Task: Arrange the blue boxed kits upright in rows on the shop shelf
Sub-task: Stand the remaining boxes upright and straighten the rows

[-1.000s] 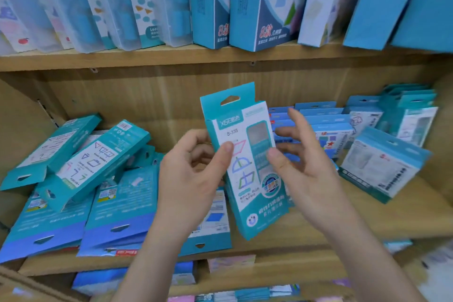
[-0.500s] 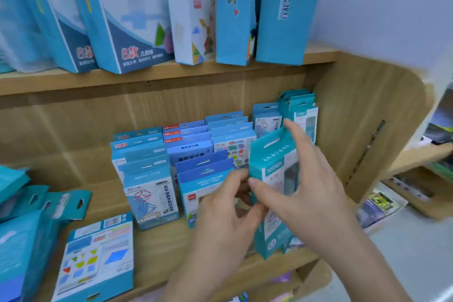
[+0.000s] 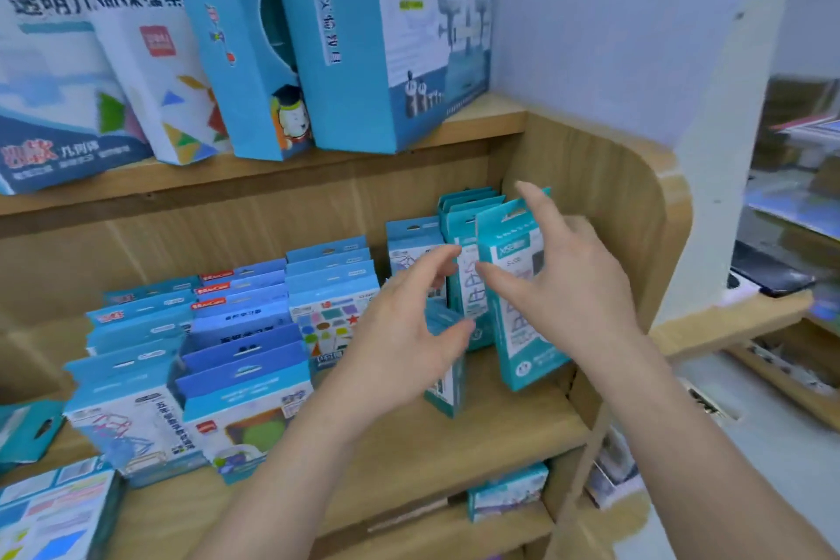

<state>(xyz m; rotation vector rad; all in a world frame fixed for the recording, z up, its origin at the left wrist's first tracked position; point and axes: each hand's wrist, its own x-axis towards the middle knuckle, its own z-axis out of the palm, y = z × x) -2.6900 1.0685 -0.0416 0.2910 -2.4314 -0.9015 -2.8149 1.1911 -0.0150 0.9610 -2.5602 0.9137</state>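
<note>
Wooden shop shelving is seen from above, with a middle shelf [image 3: 454, 437] of pale board closed at its right end by a rounded side panel [image 3: 613, 205]. On the board above, large blue boxes [image 3: 363, 36] are stood leaning against one another. At the far left of the middle shelf, one flat kit [image 3: 54, 514] is laid face up at the front edge. Beside it, blue boxed kits [image 3: 245, 359] are stood upright in several rows that run from the front edge to the back.

The left hand [image 3: 400, 341] is held out over the middle of the shelf on a bare forearm, with the back of the hand turned towards the camera. Its fingers are spread and loosely bent, the grip is slack and nothing is held in it. A small teal kit [image 3: 447, 386] is stood upright just under its thumb; whether the two touch cannot be told.

Further right, a teal kit [image 3: 513, 332] is stood on the shelf, tilted, at the front of a row of teal kits [image 3: 463, 214] near the side panel. The right hand [image 3: 577, 286] is raised in front of it. Its forefinger is stretched straight up past the kit's hang tab and its thumb is reached out across the kit's face. This grip is wide open, and nothing is clasped in it.
</note>
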